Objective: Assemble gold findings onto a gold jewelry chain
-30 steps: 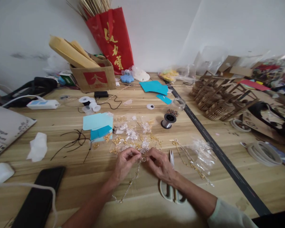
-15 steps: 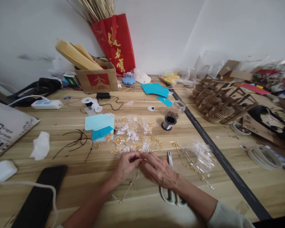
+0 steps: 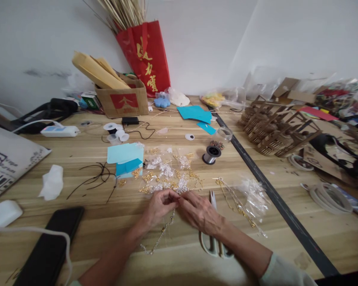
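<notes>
My left hand (image 3: 158, 207) is closed in a pinch on the upper end of a beaded strand (image 3: 163, 229), which hangs down and trails to the lower left across the wood. Against its fingertips, my right hand (image 3: 200, 211) is pinched too; whatever lies between those fingers is hidden. A fine clear thread seems to dangle beside the strand. Partly beneath my right hand and wrist lie scissors (image 3: 214, 198) with pale handles. Just beyond my fingertips, silver beads (image 3: 183, 184) and gold beads (image 3: 147, 176) are heaped on small clear bags.
A wire spool (image 3: 211, 154) and a clear jar of beads (image 3: 217, 143) stand ahead to the right. Gold and silver chains (image 3: 236, 200) lie right of the scissors. Blue cards (image 3: 125, 153), black cord (image 3: 99, 178) and a dark phone (image 3: 52, 246) are on the left.
Both hands stay together at nearly the same spot, with a slight shift of the right fingers. The strand hangs almost as before. The whole view has tilted a little.
</notes>
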Demonstrator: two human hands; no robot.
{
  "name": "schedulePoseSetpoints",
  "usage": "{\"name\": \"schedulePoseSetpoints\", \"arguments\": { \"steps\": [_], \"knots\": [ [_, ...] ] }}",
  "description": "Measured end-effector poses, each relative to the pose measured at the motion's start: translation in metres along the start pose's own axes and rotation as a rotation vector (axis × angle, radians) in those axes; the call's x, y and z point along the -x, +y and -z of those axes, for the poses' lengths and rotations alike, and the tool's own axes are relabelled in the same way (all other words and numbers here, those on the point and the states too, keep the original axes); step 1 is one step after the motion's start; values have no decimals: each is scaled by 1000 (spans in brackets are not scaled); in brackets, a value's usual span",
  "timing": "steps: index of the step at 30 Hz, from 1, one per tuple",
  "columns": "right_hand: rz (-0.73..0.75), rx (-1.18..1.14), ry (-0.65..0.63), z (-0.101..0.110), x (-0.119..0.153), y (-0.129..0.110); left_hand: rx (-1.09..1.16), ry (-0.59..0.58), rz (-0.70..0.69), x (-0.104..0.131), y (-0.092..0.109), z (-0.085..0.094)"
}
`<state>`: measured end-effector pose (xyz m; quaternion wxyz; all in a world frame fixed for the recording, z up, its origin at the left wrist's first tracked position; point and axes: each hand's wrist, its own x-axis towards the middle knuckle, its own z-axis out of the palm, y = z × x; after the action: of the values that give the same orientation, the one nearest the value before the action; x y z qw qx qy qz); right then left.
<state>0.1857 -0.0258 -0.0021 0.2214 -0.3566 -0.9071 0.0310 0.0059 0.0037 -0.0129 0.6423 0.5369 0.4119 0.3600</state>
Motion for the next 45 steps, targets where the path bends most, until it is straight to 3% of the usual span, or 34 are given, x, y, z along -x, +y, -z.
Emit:
{"name": "schedulePoseSetpoints", "arguments": {
  "steps": [8,18,22,28,45],
  "knots": [
    [26,25,32,0,-3,-2,-243,133,-164,5,5,-9],
    [13,-2,19,2,-2,-1,-310,152,-187,5,2,-9],
    [-78,-157,42,0,-3,-2,-263,155,-149,5,2,-9],
    [-252,-522,181,-6,-5,-2,-140,133,-99,3,0,-4],
    [-306,-584,192,-2,-9,0,-58,51,-36,3,3,-4]
  ]
}}
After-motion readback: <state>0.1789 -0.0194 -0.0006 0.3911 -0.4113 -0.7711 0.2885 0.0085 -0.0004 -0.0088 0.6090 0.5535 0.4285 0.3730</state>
